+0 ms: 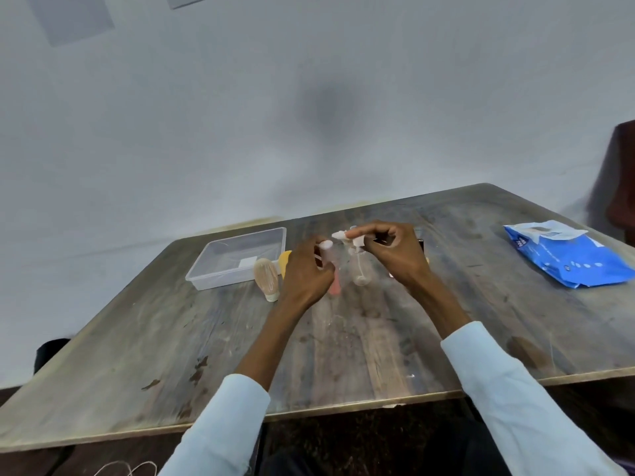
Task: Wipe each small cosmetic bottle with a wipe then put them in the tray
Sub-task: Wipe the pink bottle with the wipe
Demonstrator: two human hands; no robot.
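The clear tray (220,266) sits left on the surface (137,355). The left hand (305,273) grips a pink bottle (330,266) (cap up, slightly tilted); the right hand (391,250) pinches a white wipe (345,237) above it.

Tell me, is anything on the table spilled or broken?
Nothing looks spilled or broken. The beige bottle lies tipped on its side beside the clear tray, not standing. The table is scuffed and stained.

You face a plain pale grey-white wall (240,115) behind a worn, scratched grey-brown wooden counter (144,341). At your far right stands dark reddish-brown wooden furniture (618,180), blurred.
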